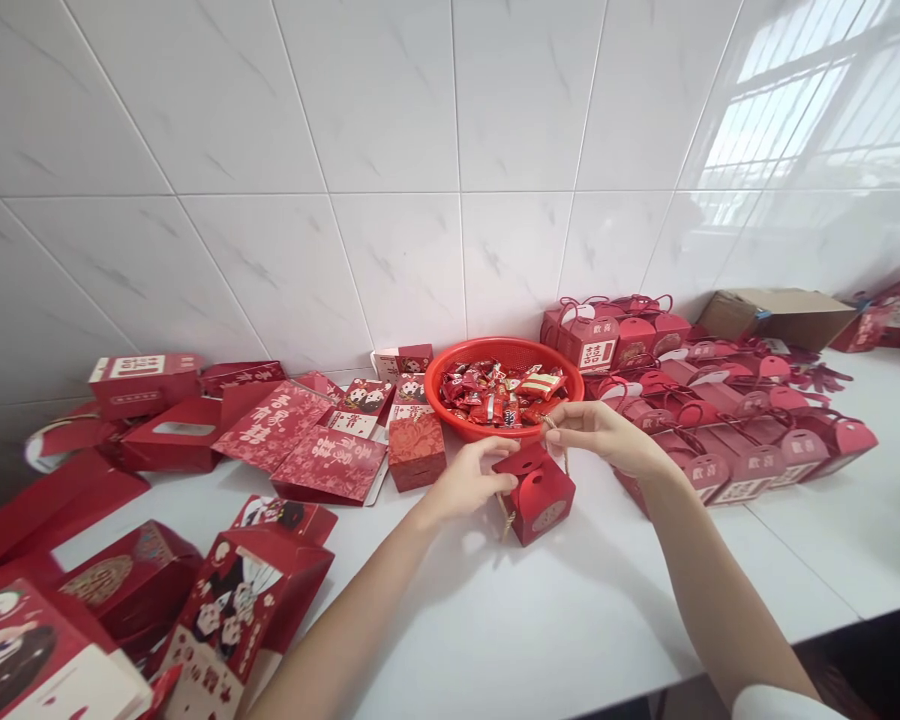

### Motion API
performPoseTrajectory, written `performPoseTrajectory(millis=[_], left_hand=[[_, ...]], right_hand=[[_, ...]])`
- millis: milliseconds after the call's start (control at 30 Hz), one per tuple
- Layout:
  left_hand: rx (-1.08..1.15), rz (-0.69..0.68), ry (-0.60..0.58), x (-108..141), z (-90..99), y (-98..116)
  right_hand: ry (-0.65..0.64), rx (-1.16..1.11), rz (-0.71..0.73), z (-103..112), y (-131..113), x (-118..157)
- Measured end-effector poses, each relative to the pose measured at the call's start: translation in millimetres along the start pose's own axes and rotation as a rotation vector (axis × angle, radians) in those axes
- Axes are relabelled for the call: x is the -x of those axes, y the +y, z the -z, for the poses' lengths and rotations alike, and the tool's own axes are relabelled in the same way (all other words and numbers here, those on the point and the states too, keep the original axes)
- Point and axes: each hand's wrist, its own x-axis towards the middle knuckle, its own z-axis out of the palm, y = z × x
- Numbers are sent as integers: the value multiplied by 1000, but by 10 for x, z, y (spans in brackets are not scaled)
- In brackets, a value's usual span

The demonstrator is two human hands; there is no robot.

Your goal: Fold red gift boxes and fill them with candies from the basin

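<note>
A small red gift box (546,507) with a round emblem on its side stands on the white table in front of me, its top flaps raised. My left hand (471,482) grips the box at its left upper edge, thumb against a flap. A tan cord (508,522) hangs down beside it on that side. Above the right of the box, my right hand (586,436) pinches the other stretch of the cord between thumb and fingers. Just behind both hands sits a red plastic basket (439,372) full of wrapped candies (495,398).
Closed candy boxes (742,462) with cord handles stand in rows at right, a cardboard box (776,315) behind them. Flat and part-folded red boxes (270,430) pile up at left, near a square patterned box (417,453). A tiled wall (390,260) bounds the back.
</note>
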Motion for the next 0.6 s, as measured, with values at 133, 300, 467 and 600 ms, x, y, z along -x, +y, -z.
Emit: performPoseTrajectory(millis=[133, 300, 467, 600], left_hand=[[276, -53, -142, 141, 98, 254], [451, -167, -224, 288, 81, 426], [456, -223, -180, 283, -3, 396], [416, -281, -157, 276, -38, 362]], right_hand=[[-14, 37, 16, -33, 12, 21], [-122, 253, 62, -192, 2, 23], [10, 293, 104, -416, 74, 6], [58, 150, 105, -555, 127, -6]])
